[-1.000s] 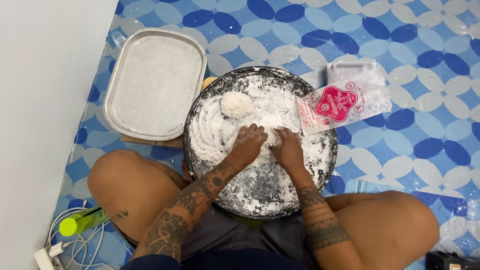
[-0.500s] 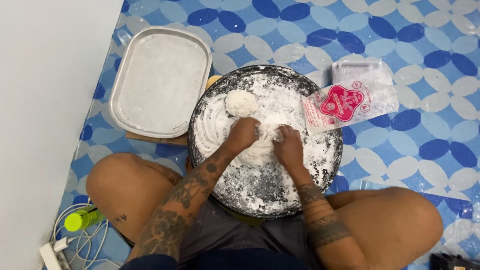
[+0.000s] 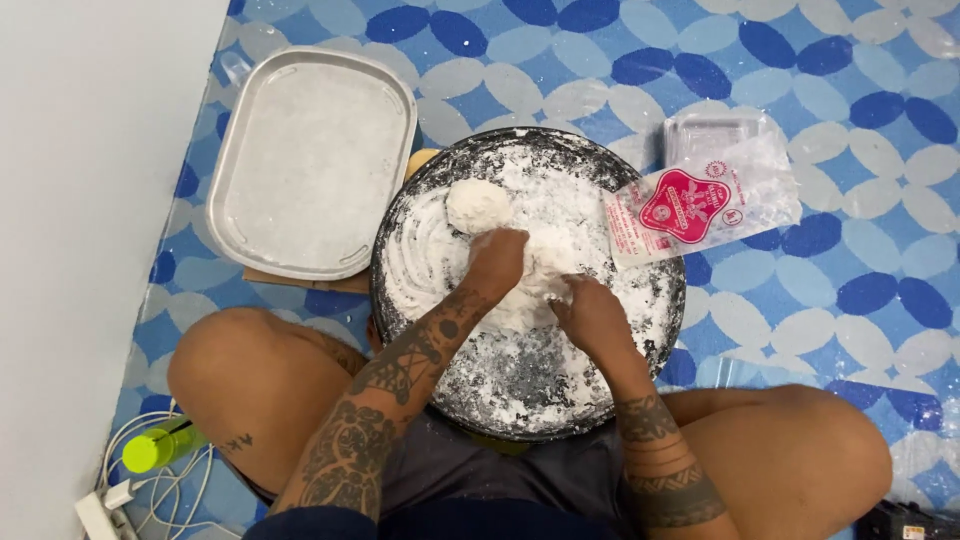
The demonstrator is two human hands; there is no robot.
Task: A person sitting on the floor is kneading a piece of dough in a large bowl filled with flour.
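A round black pan (image 3: 400, 200) dusted with white flour sits on the floor between my knees. My left hand (image 3: 497, 258) and my right hand (image 3: 588, 312) press together on a white mass of dough (image 3: 535, 285) in the middle of the pan. Both hands are coated in flour and their fingers curl onto the dough. A separate small ball of dough (image 3: 478, 204) lies just beyond my left hand, toward the pan's far side.
A rectangular metal tray (image 3: 312, 160) dusted with flour lies left of the pan on a board. A clear flour bag with a red label (image 3: 700, 205) rests on the pan's right rim, over a plastic container (image 3: 715, 130). White cables and a green object (image 3: 150, 450) lie by my left knee. A white wall (image 3: 90, 200) runs along the left.
Both hands have shifted away from me across the pan, gathering the flour into a lump of dough closer to the small ball. The view moved slightly.
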